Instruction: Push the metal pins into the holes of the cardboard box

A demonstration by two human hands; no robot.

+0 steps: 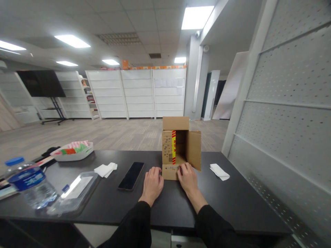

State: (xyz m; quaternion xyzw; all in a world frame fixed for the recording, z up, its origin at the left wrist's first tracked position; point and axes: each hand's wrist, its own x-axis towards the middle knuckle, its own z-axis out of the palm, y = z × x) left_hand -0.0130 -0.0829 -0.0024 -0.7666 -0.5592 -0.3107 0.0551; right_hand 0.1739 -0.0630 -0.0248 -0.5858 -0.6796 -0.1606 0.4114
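Observation:
A brown cardboard box (167,148) stands on the black table, its opening towards me. Its upper flap points up and its right flap (193,150) is swung outward. Yellow-and-red tape (174,147) runs down the panel at the left of the opening. The lower flap (170,175) reaches towards me, low over the table. At that flap's left edge is my left hand (152,182), fingers curled and closed. My right hand (188,177) has its bent fingers closed on the right part of the same flap. The fingertips of both hands are partly hidden.
Left of my hands lie a black phone (131,175), a white tissue (106,169) and a clear plastic case (77,191). Farther left are a water bottle (31,182) and a white tray (74,155). Another tissue (219,171) lies right, near a perforated panel (287,113).

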